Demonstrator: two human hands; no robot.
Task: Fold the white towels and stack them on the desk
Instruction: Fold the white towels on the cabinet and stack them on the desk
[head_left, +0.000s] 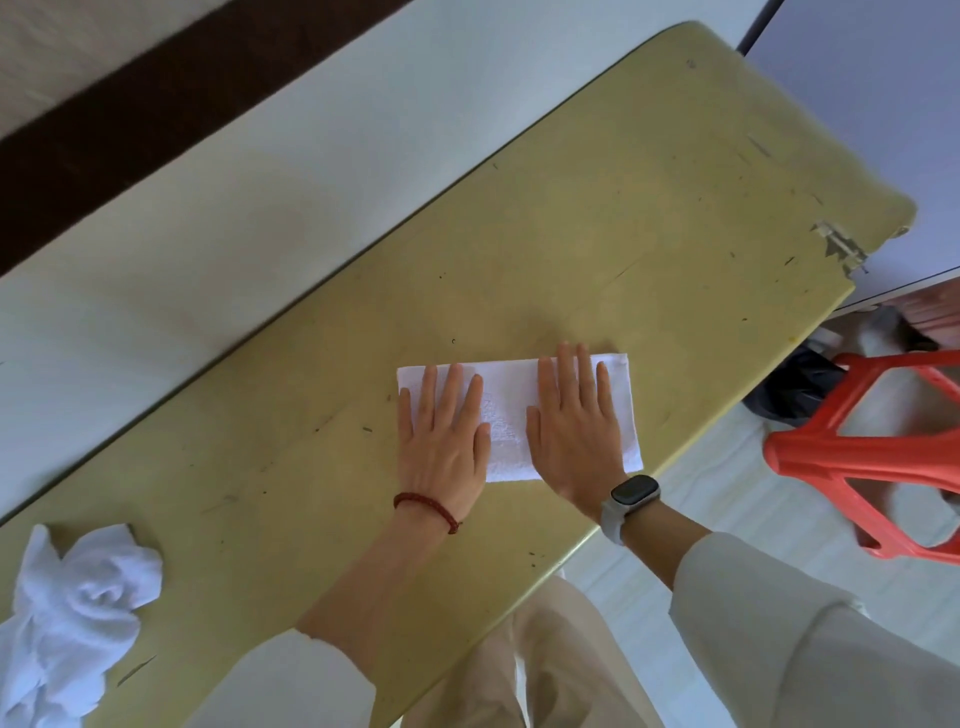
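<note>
near the desk's (571, 234) front edge, the left hand (441, 431) and right hand (574, 431) lie flat with fingers straight on the folded white towel (511, 410), likely smoothing its crease, while the crumpled towels (72, 613) wait far left.

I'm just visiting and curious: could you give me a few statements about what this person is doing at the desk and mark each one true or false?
1. Both hands lie flat on the folded white rectangular towel. True: the left hand and the right hand press it with straight fingers.
2. The crumpled white towel sits on top of the folded one. False: it lies apart, at the left end of the worn yellow desk.
3. The grey wristwatch is on the left wrist. False: it is on the right; the left wears a red braided bracelet.
4. A red plastic stool stands beside the desk. True.
</note>
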